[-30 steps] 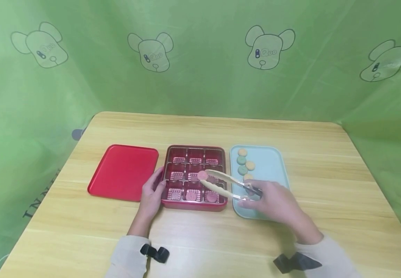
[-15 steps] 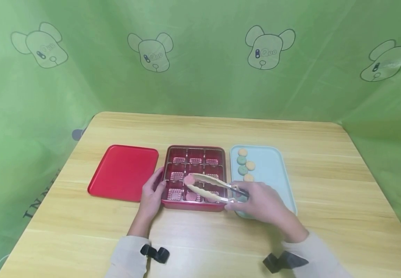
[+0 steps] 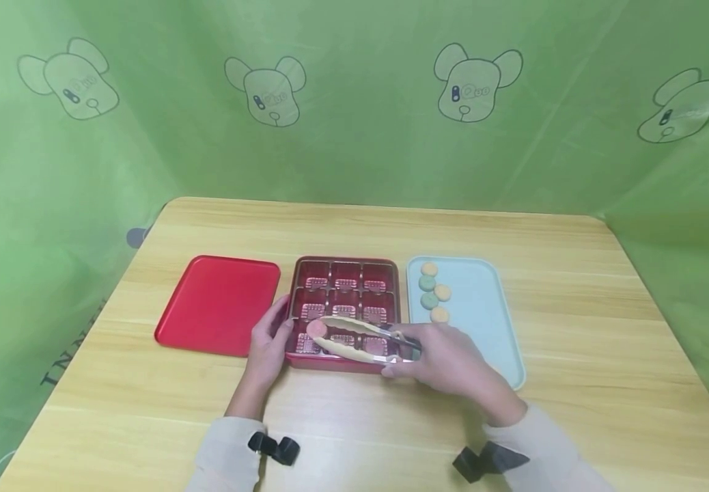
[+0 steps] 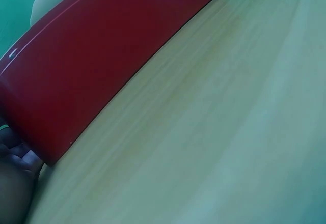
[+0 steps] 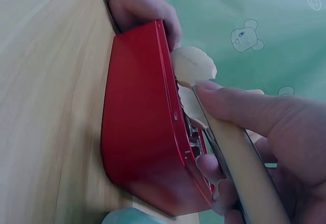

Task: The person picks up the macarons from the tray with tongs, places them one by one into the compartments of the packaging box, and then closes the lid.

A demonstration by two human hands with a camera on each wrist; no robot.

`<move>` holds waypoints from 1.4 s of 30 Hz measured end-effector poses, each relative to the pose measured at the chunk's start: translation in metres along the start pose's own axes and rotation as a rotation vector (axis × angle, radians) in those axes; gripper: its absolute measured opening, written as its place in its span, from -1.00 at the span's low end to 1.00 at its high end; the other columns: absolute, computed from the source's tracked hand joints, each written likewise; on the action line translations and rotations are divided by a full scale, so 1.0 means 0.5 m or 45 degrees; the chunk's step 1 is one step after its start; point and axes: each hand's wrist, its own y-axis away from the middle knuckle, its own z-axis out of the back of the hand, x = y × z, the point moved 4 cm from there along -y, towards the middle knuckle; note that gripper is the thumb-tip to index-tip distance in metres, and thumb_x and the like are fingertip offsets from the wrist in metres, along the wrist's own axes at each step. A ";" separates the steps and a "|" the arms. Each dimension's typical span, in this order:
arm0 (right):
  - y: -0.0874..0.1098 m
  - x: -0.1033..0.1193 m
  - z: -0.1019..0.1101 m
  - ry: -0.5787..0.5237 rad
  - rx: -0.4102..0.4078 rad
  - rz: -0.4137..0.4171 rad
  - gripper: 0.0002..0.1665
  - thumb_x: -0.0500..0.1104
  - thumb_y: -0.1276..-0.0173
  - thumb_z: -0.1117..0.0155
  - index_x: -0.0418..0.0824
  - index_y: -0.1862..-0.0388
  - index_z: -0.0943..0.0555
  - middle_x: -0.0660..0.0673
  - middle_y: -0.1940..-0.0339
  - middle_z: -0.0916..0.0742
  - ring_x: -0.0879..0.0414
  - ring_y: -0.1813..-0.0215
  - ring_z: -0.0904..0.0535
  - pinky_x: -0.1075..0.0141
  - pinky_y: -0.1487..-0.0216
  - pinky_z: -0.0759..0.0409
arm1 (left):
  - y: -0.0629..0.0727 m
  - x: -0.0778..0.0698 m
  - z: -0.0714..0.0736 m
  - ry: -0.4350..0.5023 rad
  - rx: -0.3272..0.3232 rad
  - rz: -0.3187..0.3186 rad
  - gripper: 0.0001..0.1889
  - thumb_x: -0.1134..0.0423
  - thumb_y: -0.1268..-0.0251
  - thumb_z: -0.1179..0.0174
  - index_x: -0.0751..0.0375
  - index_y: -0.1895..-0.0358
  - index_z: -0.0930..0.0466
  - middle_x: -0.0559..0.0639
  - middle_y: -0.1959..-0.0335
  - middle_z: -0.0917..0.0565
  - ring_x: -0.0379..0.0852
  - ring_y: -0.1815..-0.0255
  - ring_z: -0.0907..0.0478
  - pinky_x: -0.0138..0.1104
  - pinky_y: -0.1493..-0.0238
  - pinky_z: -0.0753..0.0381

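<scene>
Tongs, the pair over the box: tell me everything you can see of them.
The tongs have two long cream arms, broad and wavy-edged toward the tips, looking like plastic or silicone, joined to silvery, metal-looking sections. The right wrist view shows a beige grip strip. The right hand holds them, pointing to the person's left above the near row of the red box. Their tips pinch a pink round piece. Whether they touch the box is unclear.

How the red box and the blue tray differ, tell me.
The red box is deep and divided into compartments; the blue tray is shallow and undivided. The left hand grips the box; the tray lies unheld. Both have rounded corners and rest on the table.
</scene>
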 end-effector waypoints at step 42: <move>0.001 -0.004 0.005 0.017 -0.010 0.019 -0.32 0.27 0.14 -0.48 0.09 -0.01 -0.64 0.16 0.54 -0.58 0.20 0.56 -0.37 0.34 0.56 -0.38 | -0.011 0.050 0.000 0.049 0.008 -0.071 -0.50 0.44 -0.35 0.03 0.36 -0.36 -0.24 0.28 -0.36 -0.31 0.13 -0.41 -0.22 -0.13 -0.44 -0.18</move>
